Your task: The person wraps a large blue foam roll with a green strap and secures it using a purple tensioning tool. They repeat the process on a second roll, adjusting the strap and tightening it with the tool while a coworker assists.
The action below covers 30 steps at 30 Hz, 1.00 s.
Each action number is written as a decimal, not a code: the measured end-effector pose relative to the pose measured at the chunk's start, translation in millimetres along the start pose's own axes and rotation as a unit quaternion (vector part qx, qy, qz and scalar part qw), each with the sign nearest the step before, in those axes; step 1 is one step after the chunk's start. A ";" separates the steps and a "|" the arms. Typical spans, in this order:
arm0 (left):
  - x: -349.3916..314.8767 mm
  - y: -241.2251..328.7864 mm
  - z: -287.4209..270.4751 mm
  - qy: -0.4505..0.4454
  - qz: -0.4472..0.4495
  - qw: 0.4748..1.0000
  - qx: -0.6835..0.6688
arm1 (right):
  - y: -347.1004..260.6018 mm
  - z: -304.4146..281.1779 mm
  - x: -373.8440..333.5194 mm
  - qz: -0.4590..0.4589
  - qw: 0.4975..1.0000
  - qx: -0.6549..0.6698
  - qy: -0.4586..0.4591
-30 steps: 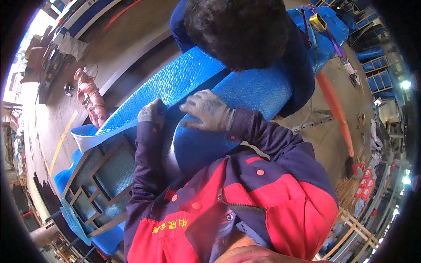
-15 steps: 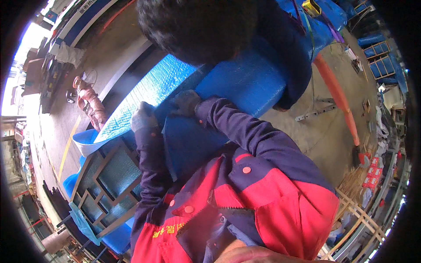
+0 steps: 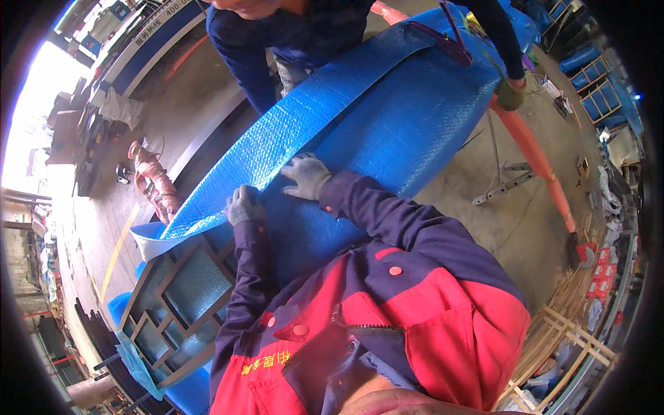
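Note:
A large blue bubble-wrap sheet covers the long piece in front of me, its far edge folded over in a raised flap. My left hand, in a grey glove, has its fingers curled at the flap's edge and seems to pinch it. Just right of it, my right hand, also gloved, lies on the wrap with fingers spread, touching the fold. Beside my left forearm, the wrap leaves a dark lattice frame showing at the near left end.
Across the wrap stands a co-worker, whose gloved hand is near an orange wrapped pole. A purple item lies on the wrap. Metal trestle legs stand on the right. Wooden strips lie lower right.
The co-worker has drawn back from leaning over the wrap, uncovering the long fold. My right hand has gone from closed on the edge to spread flat. My left hand has shifted slightly right.

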<state>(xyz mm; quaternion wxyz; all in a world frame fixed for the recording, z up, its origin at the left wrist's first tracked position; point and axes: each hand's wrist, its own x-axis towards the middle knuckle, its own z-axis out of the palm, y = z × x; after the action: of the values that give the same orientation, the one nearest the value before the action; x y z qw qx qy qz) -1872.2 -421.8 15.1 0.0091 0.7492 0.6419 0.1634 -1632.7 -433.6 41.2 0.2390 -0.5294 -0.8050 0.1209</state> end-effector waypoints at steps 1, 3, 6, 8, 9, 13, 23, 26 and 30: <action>-0.4 0.7 -0.9 0.013 0.008 1.000 0.006 | 1.4 -11.0 -10.2 -0.036 0.996 0.008 0.086; -0.3 1.8 -2.2 -0.007 -0.005 1.000 -0.011 | 6.1 -28.1 -26.2 0.003 0.984 0.057 0.170; 3.6 2.9 -5.7 -0.015 0.000 0.999 -0.034 | 16.4 -37.2 -35.2 0.235 0.899 0.345 0.131; 7.4 3.0 -10.1 -0.025 0.001 0.999 -0.020 | 22.6 -31.7 -28.2 0.365 0.735 0.571 0.007; 8.3 2.8 -12.5 -0.017 0.014 0.999 -0.035 | 26.4 -27.9 -22.4 0.379 0.615 0.689 -0.052; 10.3 0.4 -20.5 -0.082 0.015 0.995 -0.047 | 16.1 8.5 18.2 0.313 0.825 0.461 -0.099; -41.8 28.8 -122.5 0.044 0.052 0.993 -0.096 | -9.5 104.8 48.7 0.432 0.762 0.480 -0.048; -183.0 23.1 -172.2 0.135 0.052 0.981 -0.130 | 2.5 119.2 48.3 0.394 0.734 0.553 -0.026; -379.8 5.4 -167.6 0.008 -0.292 0.941 -0.171 | 1.5 108.8 45.9 0.396 0.696 0.599 -0.011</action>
<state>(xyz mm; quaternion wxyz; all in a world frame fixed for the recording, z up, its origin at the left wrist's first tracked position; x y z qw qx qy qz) -1956.6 -822.0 86.4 0.1791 0.5150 0.7948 0.2665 -1702.3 -384.9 -40.9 0.4268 -0.5432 -0.2809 0.6662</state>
